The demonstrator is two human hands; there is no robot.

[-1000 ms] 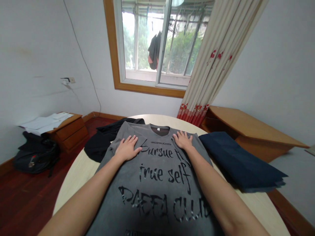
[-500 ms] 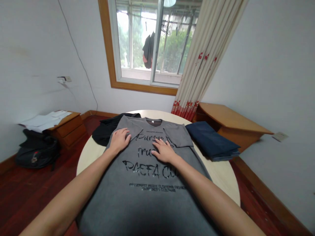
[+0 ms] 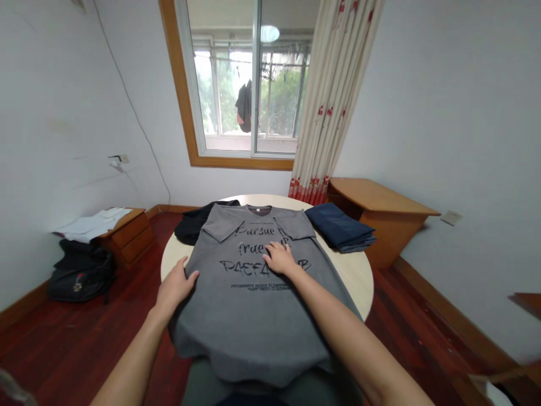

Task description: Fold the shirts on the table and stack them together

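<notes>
A grey T-shirt (image 3: 249, 316) with black lettering lies spread front up on a round pale table (image 3: 359, 282). Both its sleeves are folded inward over the chest, and its hem hangs over the near edge. My left hand (image 3: 175, 285) is at the shirt's left side, thumb and fingers apart, with the thumb by the cloth edge. On the printed lettering rests my right hand (image 3: 279, 258), flat with fingers loosely spread; it covers part of the print.
Black clothing (image 3: 192, 224) lies at the table's back left, and folded dark blue clothes (image 3: 340, 225) at its right. A wooden desk (image 3: 380, 197) stands behind right. At left are a drawer cabinet (image 3: 133, 234) with papers and a black backpack (image 3: 80, 270).
My left hand has moved from the left sleeve down to the shirt's left side. The left sleeve now shows folded inward. My right hand stays on the print; the view has tilted up.
</notes>
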